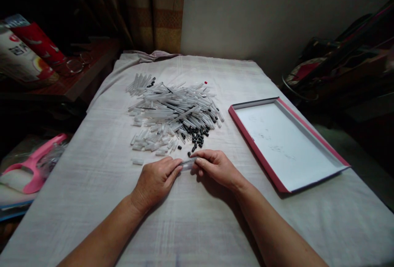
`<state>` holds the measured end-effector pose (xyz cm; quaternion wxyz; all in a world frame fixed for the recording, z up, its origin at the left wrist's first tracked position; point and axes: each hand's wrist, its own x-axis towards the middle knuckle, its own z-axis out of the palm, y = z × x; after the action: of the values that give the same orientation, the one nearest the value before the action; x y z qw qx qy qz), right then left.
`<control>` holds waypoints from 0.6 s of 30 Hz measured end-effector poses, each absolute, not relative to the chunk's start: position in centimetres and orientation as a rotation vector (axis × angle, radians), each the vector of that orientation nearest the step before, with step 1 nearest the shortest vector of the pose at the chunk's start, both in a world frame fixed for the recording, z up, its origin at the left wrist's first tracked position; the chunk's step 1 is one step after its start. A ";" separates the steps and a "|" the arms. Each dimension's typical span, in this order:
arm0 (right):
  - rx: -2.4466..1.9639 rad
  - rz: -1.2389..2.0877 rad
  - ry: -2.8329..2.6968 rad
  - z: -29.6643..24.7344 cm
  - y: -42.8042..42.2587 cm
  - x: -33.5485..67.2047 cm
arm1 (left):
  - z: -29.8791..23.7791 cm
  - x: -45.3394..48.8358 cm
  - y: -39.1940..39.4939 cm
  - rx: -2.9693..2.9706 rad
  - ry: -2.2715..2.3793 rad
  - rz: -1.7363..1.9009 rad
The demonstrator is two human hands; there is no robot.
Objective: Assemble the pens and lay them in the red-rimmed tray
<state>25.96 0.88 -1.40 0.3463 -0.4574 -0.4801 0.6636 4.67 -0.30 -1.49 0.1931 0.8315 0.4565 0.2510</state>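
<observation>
Left hand (156,181) and right hand (215,167) pinch one clear plastic pen barrel (187,163); beyond lies a heap of clear tubes and small black caps (174,113), with a shallow red-edged white cardboard tray (286,144) to the right.

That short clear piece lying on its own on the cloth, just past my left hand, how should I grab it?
Probably pinch the short clear piece at mid-length, across its narrow width, from straight above. It lies flat and crosswise, apart from the pile, so both long sides are free. The left hand is nearest, but it and the right hand pinch a clear tube.
</observation>
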 end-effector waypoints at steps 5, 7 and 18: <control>-1.152 1.762 -1.208 -1.3 1.0 25.8 | -1.7 4.6 -0.3 2.373 1.269 0.715; -1.140 1.754 -1.196 -1.1 1.1 25.7 | -1.7 4.7 -0.2 2.378 1.273 0.748; -1.086 1.589 -1.057 -0.9 1.5 23.9 | -2.0 5.0 0.6 2.214 1.245 1.005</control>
<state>23.88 1.46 -0.88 0.4556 -0.4403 -0.4285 0.6441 4.99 0.59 -1.99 0.2036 0.7935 0.4464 0.3601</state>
